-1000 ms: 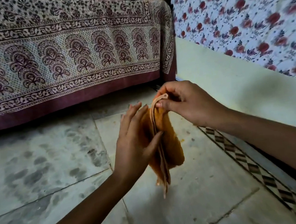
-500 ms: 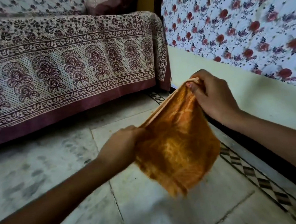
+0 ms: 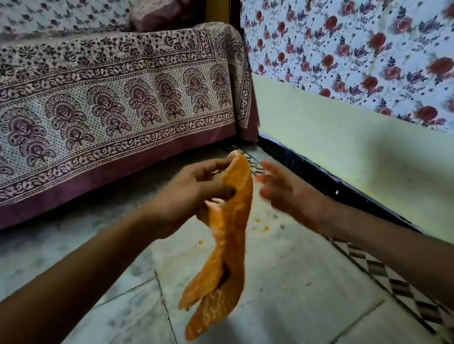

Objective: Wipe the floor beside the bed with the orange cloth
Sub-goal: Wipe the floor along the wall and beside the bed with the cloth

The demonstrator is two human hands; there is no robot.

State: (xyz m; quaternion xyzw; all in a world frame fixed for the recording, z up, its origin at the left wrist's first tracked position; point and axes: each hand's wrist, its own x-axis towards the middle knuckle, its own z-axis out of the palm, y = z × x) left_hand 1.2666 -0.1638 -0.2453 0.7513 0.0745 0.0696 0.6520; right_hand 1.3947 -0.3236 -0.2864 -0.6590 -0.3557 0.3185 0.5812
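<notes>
A: Start with the orange cloth (image 3: 228, 244). How does it look from where you stand?

B: It hangs in the air above the floor (image 3: 289, 291), folded lengthwise into a long, loose strip. The top sits in your left hand (image 3: 192, 195) and the lower end splits into two flaps that dangle free. The weave shows paler streaks on the orange.

A: And your hands?

B: Your left hand is closed around the upper part, thumb across the front, fingers curled behind. Your right hand (image 3: 280, 185) has its fingers spread and loose, just beside the cloth's edge with nothing in it. It is blurred, so I cannot tell whether a fingertip brushes the fabric.

A: What differs from half a second ago?

B: Then you held the cloth stretched wide between both hands, each pinching a top corner. Now your right hand has let go, the cloth has collapsed into that narrow strip, and your left hand alone carries it.

A: What lies around you?

B: Small orange specks (image 3: 265, 227) dot the pale stone floor under your right wrist. The bed (image 3: 101, 106), draped in a maroon-printed spread, runs along the far side. A pillow (image 3: 169, 5) rests on top near the corner. To your right a cream wall with rose-patterned paper (image 3: 373, 30) meets the floor at a dark skirting and a checkered tile border (image 3: 401, 291).
</notes>
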